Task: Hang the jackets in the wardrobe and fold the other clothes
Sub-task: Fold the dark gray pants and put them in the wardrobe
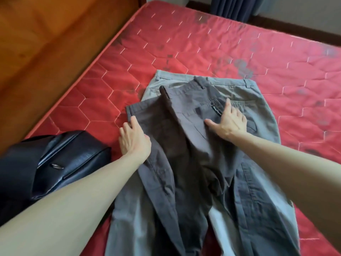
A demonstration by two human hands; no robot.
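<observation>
Trousers: the dark grey-brown cotton trousers [184,145] lie spread full length on the red quilted mattress [239,52], waistband away from you, on top of a lighter grey pair of trousers [262,93].
Left hand: your left hand [133,139] rests flat at the dark pair's left hip edge, fingers [127,126] straight, gripping nothing.
Right hand: your right hand [229,122] presses flat by the back pocket, fingers spread, holding nothing.
Progress: neither pair appears folded yet; you seem to be smoothing before the first fold.
Jackets: a black leather-look garment [55,163], possibly a jacket, lies bundled on the mattress beside your left arm, not hung; no wardrobe is in view.
Labels: a small black tag [215,108] near the pocket carries white script, too small to read.
</observation>
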